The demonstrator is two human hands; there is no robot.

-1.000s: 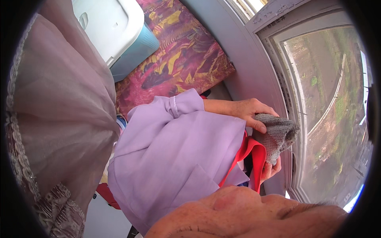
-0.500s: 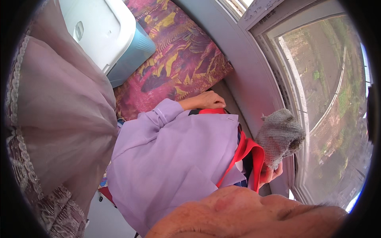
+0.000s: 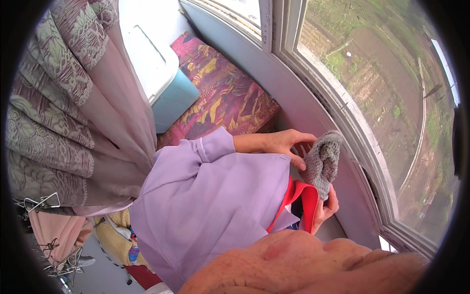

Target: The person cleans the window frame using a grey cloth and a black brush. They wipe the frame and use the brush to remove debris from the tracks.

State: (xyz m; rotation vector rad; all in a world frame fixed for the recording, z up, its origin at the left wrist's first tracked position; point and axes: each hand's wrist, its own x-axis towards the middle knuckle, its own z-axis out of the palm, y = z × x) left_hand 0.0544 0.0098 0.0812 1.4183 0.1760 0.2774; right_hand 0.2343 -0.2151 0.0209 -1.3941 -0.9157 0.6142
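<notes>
A grey knitted cloth (image 3: 320, 164), rumpled and dark-stained in its folds, hangs in front of the window. Its lower end is gripped by my right hand (image 3: 328, 208), whose fingers are partly hidden behind the cloth and a red band (image 3: 307, 198). At the cloth's left edge is my left hand (image 3: 289, 146), its thumb and fingers spread apart, the fingertips beside or just touching the knit. My light purple sleeve (image 3: 215, 144) leads to that left hand.
A window (image 3: 342, 93) with a white frame runs along the right. Further off, a blue bin (image 3: 176, 100) with a white lid stands by a patterned pink and yellow surface (image 3: 230, 93). A lace-trimmed curtain (image 3: 112, 108) hangs at left; metal clips (image 3: 71, 262) lie below it.
My left hand has moved right to the grey knitted cloth and its fingers have spread. The cloth has shifted away from the window glass, still in my right hand. The view has turned.
</notes>
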